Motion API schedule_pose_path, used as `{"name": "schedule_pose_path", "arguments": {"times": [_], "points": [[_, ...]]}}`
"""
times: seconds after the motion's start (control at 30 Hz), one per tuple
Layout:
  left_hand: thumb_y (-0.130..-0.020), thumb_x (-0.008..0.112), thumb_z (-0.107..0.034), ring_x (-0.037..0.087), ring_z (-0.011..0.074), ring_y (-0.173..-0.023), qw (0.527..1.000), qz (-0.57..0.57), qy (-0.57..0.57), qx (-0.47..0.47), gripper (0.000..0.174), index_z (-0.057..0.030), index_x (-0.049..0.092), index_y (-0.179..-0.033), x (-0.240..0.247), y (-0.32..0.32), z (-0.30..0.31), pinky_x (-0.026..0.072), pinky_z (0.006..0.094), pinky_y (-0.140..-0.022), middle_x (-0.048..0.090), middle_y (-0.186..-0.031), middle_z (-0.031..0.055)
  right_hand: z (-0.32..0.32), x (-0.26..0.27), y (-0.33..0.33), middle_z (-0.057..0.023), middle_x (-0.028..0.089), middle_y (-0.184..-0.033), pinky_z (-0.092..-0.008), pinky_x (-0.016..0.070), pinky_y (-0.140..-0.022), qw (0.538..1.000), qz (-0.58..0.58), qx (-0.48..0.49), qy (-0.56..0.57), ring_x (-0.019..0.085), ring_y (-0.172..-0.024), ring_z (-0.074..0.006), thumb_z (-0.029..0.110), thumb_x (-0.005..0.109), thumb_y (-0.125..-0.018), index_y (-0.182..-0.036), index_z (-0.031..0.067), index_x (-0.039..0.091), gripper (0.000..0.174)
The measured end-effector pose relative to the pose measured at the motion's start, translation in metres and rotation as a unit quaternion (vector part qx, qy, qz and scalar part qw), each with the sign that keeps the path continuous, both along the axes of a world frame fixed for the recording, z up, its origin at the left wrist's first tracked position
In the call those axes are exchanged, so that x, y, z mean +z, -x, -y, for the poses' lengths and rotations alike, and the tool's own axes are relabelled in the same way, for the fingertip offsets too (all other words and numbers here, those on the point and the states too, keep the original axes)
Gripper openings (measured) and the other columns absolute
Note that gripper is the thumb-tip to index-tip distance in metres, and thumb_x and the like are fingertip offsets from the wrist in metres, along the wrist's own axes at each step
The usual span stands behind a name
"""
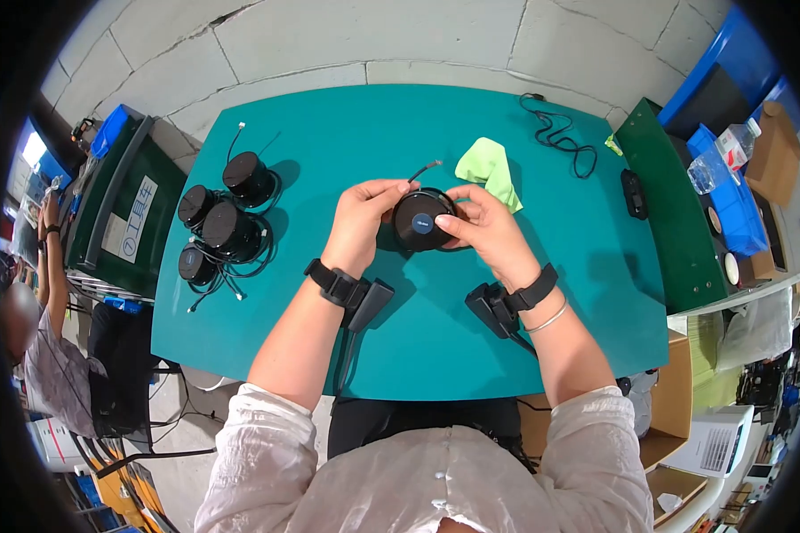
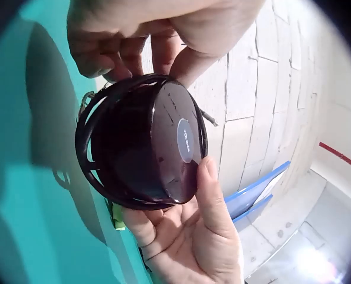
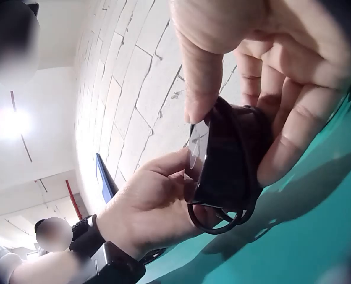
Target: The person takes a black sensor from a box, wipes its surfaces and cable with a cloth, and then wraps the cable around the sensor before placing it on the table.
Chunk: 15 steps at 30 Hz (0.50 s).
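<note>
The teal table [image 1: 329, 142] fills the middle of the frame and offers the most room at its upper centre and in the strip between the forearms; its near edge curves along the bottom, in front of the lap, and is best kept well away from. A green panel [image 1: 662, 204] bounds it at the right, and a cluster of round black units [image 1: 233, 231] with trailing leads takes up the left, so wide elbow swings that way could snag. The right hand [image 1: 495, 233] grips the round black device [image 1: 409, 222], thumb on the face near the rim and fingers behind; the left hand [image 1: 356, 224] holds the opposite side, its fingers bent in at the rim, though I cannot tell whether they pinch the cable alone or the housing too. The device is at the centre of the frame, raised off the table, just beside a pale green cloth [image 1: 484, 164] above and to the right. Its black cable [image 2: 83, 151] loops around the sides, standing away from the housing in places. The step seems to be settling those loops: good handling would mean steadying the body with the right hand, drawing slack gently with the left and avoiding sharp bends. The small cable end [image 1: 432, 165] sticks out past the rim toward the top and should not be tugged.
</note>
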<state>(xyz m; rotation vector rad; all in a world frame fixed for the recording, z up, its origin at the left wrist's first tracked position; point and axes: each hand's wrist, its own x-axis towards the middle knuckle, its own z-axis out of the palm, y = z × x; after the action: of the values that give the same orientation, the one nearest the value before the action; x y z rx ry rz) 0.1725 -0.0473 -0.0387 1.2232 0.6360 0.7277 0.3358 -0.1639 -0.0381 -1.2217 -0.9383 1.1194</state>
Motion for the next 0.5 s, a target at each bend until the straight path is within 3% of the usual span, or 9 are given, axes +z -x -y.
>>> {"name": "schedule_pose_path", "arguments": {"times": [0.3, 0.37, 0.5], "points": [[-0.097, 0.056, -0.025, 0.058, 0.0146, -0.106, 0.997, 0.002, -0.06, -0.053, 0.035, 0.0, 0.062, -0.121, 0.0, -0.006, 0.005, 0.0496, 0.0297, -0.084, 0.064, -0.116, 0.0093, -0.003, -0.003, -0.004, -0.0132, 0.065, -0.094, -0.0287, 0.0593, -0.064, 0.998, -0.024, -0.06, -0.019, 0.067, -0.085, -0.0174, 0.019, 0.071, -0.087, -0.115, -0.0043, 0.05, 0.042], [-0.096, 0.059, -0.027, 0.058, 0.0149, -0.107, 0.995, 0.038, -0.033, -0.087, 0.045, 0.0002, 0.053, -0.131, 0.002, -0.006, 0.01, 0.0456, 0.0307, -0.094, 0.061, -0.119, 0.0092, -0.002, -0.001, -0.002, -0.0133, 0.064, -0.096, -0.0288, 0.0594, -0.065, 0.997, -0.044, -0.062, -0.023, 0.067, -0.084, -0.0178, 0.019, 0.071, -0.088, -0.116, -0.0043, 0.05, 0.043], [-0.1, 0.05, -0.028, 0.057, 0.019, -0.113, 0.992, 0.074, 0.025, -0.101, 0.043, 0.0001, 0.05, -0.133, 0.003, -0.007, 0.012, 0.0492, 0.0345, -0.096, 0.059, -0.123, 0.0104, 0.0, 0.006, 0.006, -0.013, 0.063, -0.098, -0.03, 0.0592, -0.066, 0.996, -0.044, -0.062, -0.045, 0.068, -0.08, -0.0198, 0.022, 0.068, -0.09, -0.118, -0.0039, 0.048, 0.043]]}}
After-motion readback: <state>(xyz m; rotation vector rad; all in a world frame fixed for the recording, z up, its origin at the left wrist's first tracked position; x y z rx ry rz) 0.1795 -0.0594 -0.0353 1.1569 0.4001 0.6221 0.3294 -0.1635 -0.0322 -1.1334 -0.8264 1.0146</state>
